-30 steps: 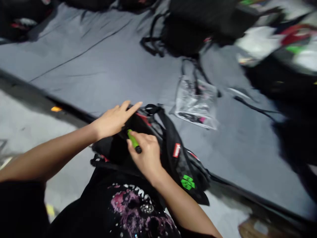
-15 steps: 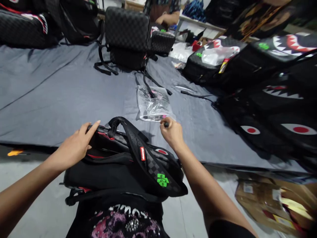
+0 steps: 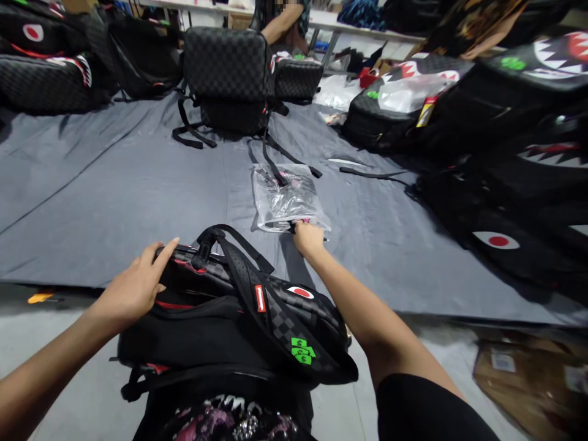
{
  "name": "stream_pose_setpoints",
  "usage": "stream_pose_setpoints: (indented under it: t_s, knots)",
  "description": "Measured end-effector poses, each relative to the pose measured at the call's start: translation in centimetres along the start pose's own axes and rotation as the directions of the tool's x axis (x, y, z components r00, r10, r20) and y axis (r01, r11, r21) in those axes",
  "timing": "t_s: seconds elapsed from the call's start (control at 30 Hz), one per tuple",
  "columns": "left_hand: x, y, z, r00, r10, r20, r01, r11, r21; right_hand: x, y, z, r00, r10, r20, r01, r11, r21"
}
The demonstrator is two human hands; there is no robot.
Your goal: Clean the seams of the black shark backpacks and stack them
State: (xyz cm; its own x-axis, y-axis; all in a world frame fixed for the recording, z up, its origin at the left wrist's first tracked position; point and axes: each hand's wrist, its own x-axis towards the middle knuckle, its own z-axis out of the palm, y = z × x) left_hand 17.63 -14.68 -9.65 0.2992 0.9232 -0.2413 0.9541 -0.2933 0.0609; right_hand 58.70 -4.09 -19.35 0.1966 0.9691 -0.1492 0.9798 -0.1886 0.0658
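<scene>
Right Hand Crosses From Backpack to Clear Pouch

Your right hand reaches over the desk to the near edge of a clear plastic pouch, its back to the camera and its fingers curled out of sight. A second ago it is over the open backpack with a green, marker-like item in its grasp; now no green shows, and only a slim dark tip juts out beside the hand. Whether your fingers pinch that item, the pouch or something inside it, you cannot tell from here.

The change appears to shift the work from the backpack's mouth to the pouch, leaving one hand to tend the bag. Your left hand is at the bag's upper left rim, fingers parted and forefinger stretched along the edge; how firmly it grips is unclear.

The backpack, open toward you, sits between your body and the desk's near edge, one strap looped across its front. The pouch lies flat beyond it, with a black strap trailing onto it from a checkered bag. Behind, a co-worker's arm shows past that bag.
</scene>
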Motion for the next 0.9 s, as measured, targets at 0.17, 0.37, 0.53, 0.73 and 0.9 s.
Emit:
stream_pose_setpoints:
  t_s: [0.17, 0.37, 0.53, 0.73, 0.9]
  knots:
    - [-0.3, 0.4, -0.4, 0.999, 0.013, -0.029, -0.012, 1.000, 0.020, -1.4, 1.2, -0.1, 0.990, -0.127, -0.059, 0.127, 0.992, -0.009]
    - [-0.6, 0.9, -0.7, 0.999, 0.000, -0.034, -0.001, 1.000, -0.015, -4.9, 2.8, -3.8, 0.940, -0.233, -0.248, 0.232, 0.972, -0.036]
    - [-0.8, 1.0, -1.1, 0.998, 0.014, -0.055, -0.019, 0.996, -0.090, -12.6, -0.3, -7.0, 0.701, -0.404, -0.587, 0.522, 0.852, 0.037]
    - [-3.0, 2.4, -2.2, 0.943, 0.035, -0.330, -0.160, 0.919, -0.360, -19.2, -6.9, -11.9, 0.672, -0.331, -0.662, 0.721, 0.496, 0.484]
    - [-5.6, 5.2, -3.0, 0.775, 0.070, -0.628, -0.523, 0.628, -0.577, -20.3, -10.1, -13.7, 0.758, -0.477, -0.445, 0.626, 0.342, 0.701]
